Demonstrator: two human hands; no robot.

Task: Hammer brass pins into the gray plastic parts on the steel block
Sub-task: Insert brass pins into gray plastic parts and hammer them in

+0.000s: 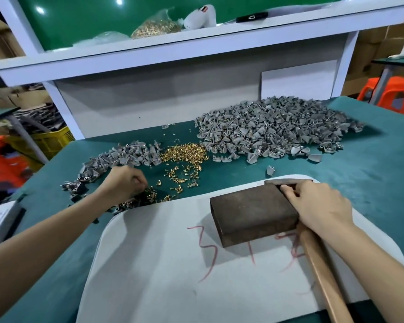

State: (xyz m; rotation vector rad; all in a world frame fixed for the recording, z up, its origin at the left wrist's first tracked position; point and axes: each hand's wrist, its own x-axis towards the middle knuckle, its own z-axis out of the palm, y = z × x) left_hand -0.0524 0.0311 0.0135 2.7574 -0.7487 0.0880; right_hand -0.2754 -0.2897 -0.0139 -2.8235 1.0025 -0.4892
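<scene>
Block [252,210] bare, nothing hammered yet; left hand [124,183] pinches pins [184,153] mid-left, right hand [320,203] grips hammer [322,276]

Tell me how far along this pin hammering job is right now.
Done: cannot tell, neither gray pile is plainly finished. In hand: the left hand pinches at loose brass pins; the right hand grips the hammer near its head, against the steel block, whose top is bare. Left: seating a part on the block, hammering, and seemingly the big pile of gray parts behind.
</scene>
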